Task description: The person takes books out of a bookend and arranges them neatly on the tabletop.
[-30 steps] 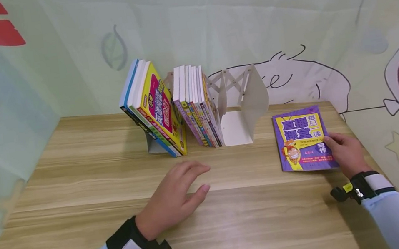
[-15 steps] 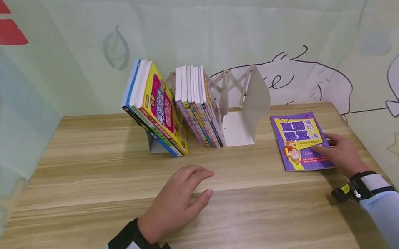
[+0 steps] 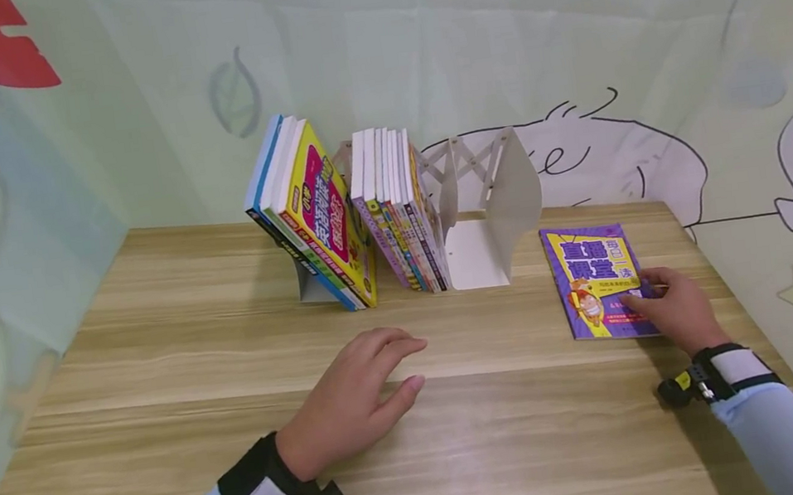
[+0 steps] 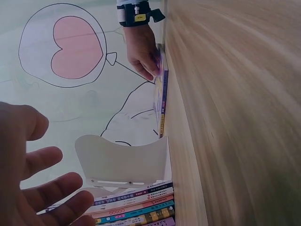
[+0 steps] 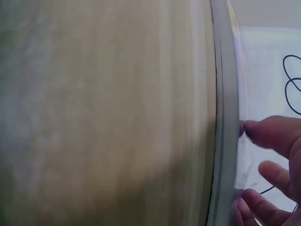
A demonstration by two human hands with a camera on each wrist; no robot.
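A purple and yellow book [image 3: 597, 288] lies flat near the table's right edge, its cover facing up. My right hand [image 3: 679, 315] rests on its right side, and in the right wrist view the thumb and fingertips touch the cover from above. My left hand [image 3: 345, 401] hovers over the middle of the table, fingers loosely bent and holding nothing. Beyond it stands a pale metal book rack [image 3: 476, 254]. Large books [image 3: 326, 223] lean in its left part, and several thinner books [image 3: 401, 222] stand in the middle section. The right section holds no book.
The wooden table [image 3: 231, 361] meets a printed fabric wall [image 3: 371, 50] at the back and on both sides. The rack's right end plate [image 3: 513, 190] stands between the thin books and the purple book.
My right hand has shifted from gripping the purple book's right edge to touching its cover. The book now lies straighter. My left hand has hardly moved.
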